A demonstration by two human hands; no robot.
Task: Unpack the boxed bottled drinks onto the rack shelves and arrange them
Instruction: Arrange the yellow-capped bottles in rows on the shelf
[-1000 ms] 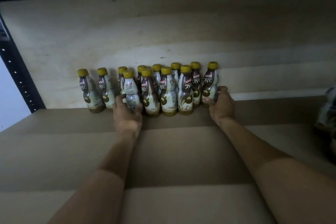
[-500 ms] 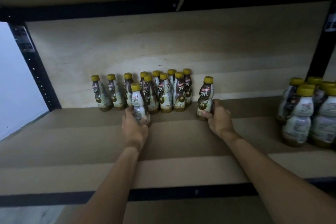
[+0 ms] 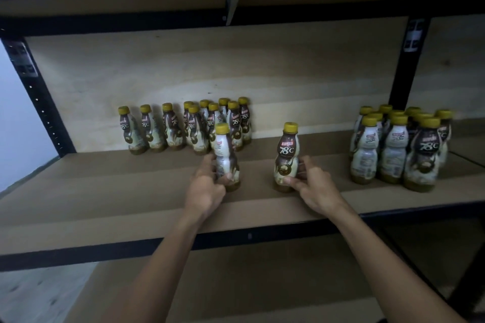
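Observation:
My left hand [image 3: 207,186] grips a yellow-capped coffee bottle [image 3: 225,149] near its base, upright on the wooden shelf [image 3: 105,191]. My right hand [image 3: 312,186] pinches the lower part of a second bottle [image 3: 286,155], also upright, about a hand's width to the right. Both bottles stand forward of a row of several like bottles [image 3: 183,126] lined along the back panel. Another cluster of several bottles [image 3: 399,147] stands at the shelf's right end.
Black rack uprights stand at the left [image 3: 42,102] and back right [image 3: 404,68]. The upper shelf's black beam [image 3: 236,18] hangs overhead. A lower shelf board [image 3: 249,283] lies beneath the front rail [image 3: 249,236]. A white wall [image 3: 15,126] is at left.
Both hands have drawn their bottles away from the back row toward the shelf's front. The camera has pulled back, bringing the right cluster and front rail into view.

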